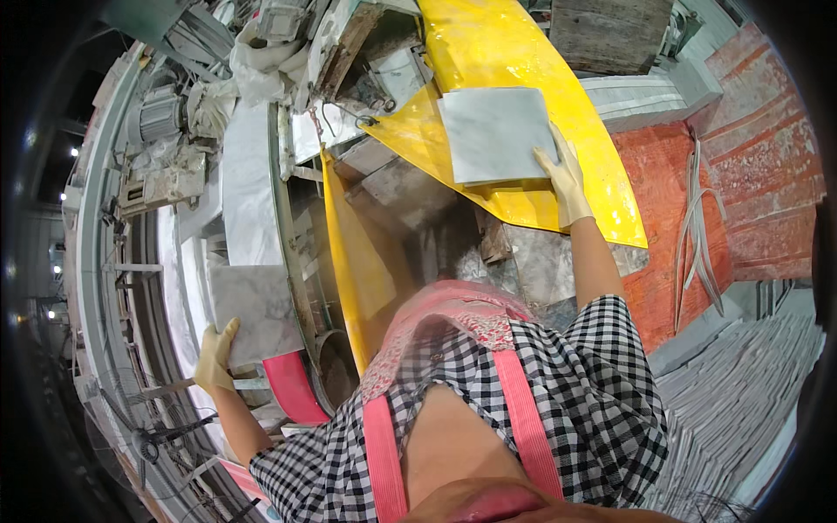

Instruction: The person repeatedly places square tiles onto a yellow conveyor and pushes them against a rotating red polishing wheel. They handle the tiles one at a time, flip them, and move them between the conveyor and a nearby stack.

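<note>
Presently, a flat grey slab with faint cloudy veining is being touched near its lower left corner by the cream-gloved left hand; the thumb is being held apart from the curled fingers, and whether the edge is being pinched cannot be told. Just beyond that slab, a long, smooth whitish strip is being seen, while to the right of the left hand a glossy, curved pink-red band is being partly covered by the slab. Meanwhile, a pale grey, nearly square plate is being touched along its right edge by the cream-gloved right hand, the thumb being laid on its face; how firmly it is being gripped cannot be told. The plate is being supported by a wet-looking, slick yellow sheet. Right of this grip, a wrinkled orange-red sheet is being crossed by thin grey straps.
</note>
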